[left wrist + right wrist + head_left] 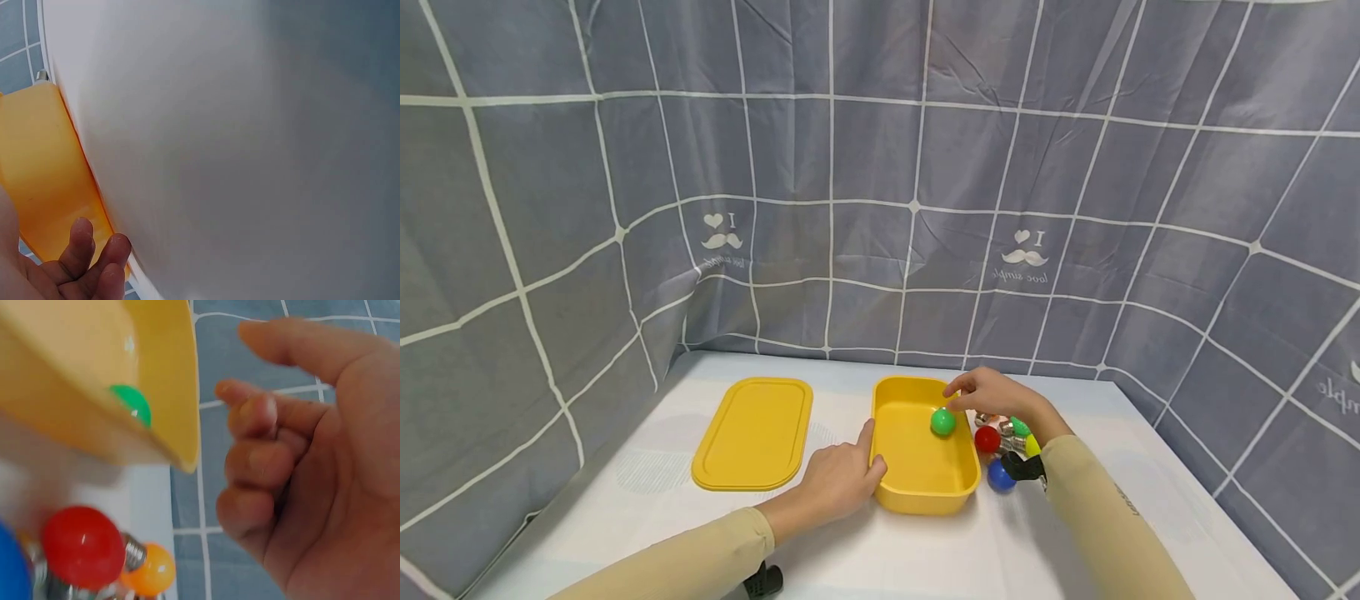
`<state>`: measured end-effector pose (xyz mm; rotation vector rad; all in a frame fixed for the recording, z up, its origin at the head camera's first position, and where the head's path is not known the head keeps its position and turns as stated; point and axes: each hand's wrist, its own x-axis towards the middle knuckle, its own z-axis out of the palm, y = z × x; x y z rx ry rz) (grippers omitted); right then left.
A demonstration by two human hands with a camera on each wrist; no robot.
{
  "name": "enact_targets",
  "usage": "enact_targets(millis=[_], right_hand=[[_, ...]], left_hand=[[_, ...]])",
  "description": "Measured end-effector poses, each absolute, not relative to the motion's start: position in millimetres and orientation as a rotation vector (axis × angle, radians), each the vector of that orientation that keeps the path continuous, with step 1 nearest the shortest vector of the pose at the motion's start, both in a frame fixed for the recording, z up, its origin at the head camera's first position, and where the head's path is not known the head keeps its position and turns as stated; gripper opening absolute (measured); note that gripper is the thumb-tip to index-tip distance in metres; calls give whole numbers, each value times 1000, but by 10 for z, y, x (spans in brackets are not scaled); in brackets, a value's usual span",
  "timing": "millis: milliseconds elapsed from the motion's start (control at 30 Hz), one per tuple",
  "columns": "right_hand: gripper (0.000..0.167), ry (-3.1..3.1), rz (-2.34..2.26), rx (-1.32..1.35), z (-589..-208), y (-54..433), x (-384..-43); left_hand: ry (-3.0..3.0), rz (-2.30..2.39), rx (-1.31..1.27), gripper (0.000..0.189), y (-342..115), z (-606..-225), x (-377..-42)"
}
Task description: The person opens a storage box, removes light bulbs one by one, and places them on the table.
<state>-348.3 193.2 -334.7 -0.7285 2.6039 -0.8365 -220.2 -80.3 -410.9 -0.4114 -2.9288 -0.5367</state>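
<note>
A yellow plastic box (925,503) stands on the table, with a green light bulb (943,422) inside toward its far right. My left hand (838,477) rests against the box's left side, index finger extended along the wall and thumb at the rim. Outside the box wall, the left wrist view shows bent fingertips (81,237). Over the right rim, close to the green bulb, hovers my right hand (996,395). Its fingers are loosely bent and hold nothing in the right wrist view. Right of the box lie a red bulb (987,439) and a blue bulb (1001,476).
More bulbs with metal screw bases are clustered beside the box, among them an orange one (153,570) and a yellow one (1032,446), partly behind my right wrist. A flat yellow lid (752,433) lies left of the box. A grey checked curtain (872,250) surrounds the table.
</note>
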Motion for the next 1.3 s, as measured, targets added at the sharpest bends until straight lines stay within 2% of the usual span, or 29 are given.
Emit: enact_targets(millis=[267, 433, 667, 900, 1100, 1300], right_hand=[[33, 2648, -676, -548, -3320, 1712, -3552], [41, 2683, -597, -400, -3305, 1562, -3529], [38, 2788, -411, -242, -3320, 1396, -3496], [42, 2768, -307, -265, -3340, 1316, -3526], [30, 2705, -333, -311, -3331, 1282, -3533], [32, 2624, -403, -401, -3452, 1276, -3523]], left_hand=[[-2925, -543, -417, 65, -811, -4116, -2209], [-2920, -533, -417, 65, -812, -4117, -2215], [-2916, -530, -414, 65, -813, -4116, -2213], [-2917, -522, -414, 65, -807, -4127, -2212], [-2909, -521, -405, 64, -800, -4105, -2215], [-2927, -528, -407, 66, -789, -4130, -2211]])
